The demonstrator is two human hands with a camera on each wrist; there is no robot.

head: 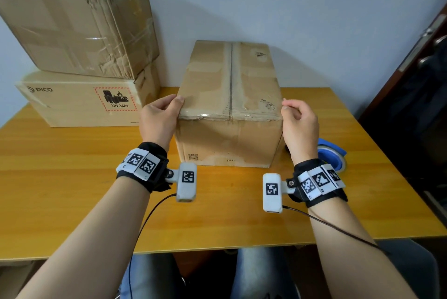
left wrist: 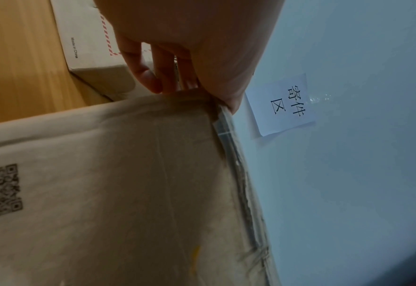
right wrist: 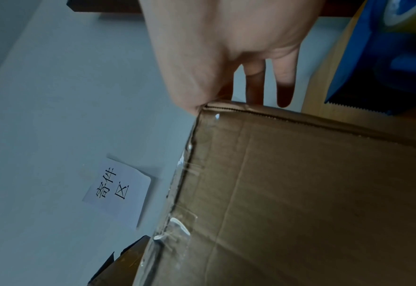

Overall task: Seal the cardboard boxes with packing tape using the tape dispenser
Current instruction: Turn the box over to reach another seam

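Observation:
A closed cardboard box stands mid-table, its top seam running away from me. Clear tape shines along its near top edge. My left hand grips the near left top corner, thumb on top and fingers down the side. My right hand holds the near right top corner the same way, thumb at the corner and fingers along the right face. A blue tape dispenser lies on the table just right of the box, partly hidden behind my right wrist.
Two more boxes are stacked at the back left: a PICO box with a worn, crumpled box on top. The wooden table ends close to my lap. A paper note hangs on the wall; a dark door stands at the right.

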